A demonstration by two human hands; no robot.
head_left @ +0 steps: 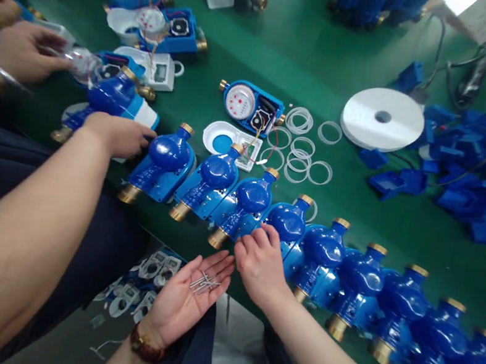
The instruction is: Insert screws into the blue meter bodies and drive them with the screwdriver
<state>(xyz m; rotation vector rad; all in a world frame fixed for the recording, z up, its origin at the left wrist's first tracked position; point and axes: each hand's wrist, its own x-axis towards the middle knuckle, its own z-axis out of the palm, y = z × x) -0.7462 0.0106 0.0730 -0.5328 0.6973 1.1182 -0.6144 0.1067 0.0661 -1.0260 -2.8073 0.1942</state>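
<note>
My left hand [187,301] lies palm up, fingers stretched out, and carries several thin silver metal pins [205,284] loose in the palm. Right beside its fingertips, my right hand [260,263] is closed in a pinch at the edge of a blue water meter [288,221]. What the pinched fingers hold is hidden. That meter lies face down in a slanting row of similar ones with brass ends. To its left are more water meters [253,198] of the same kind, and to its right the row continues with another meter [322,252].
At left, a co-worker's hand [114,135] touches a meter; another person's hand [26,49] works behind it. Beyond the row lie an opened meter [250,107], a white cover [222,141], clear rings [301,148], a white reel [382,119] and a heap of blue parts [485,168].
</note>
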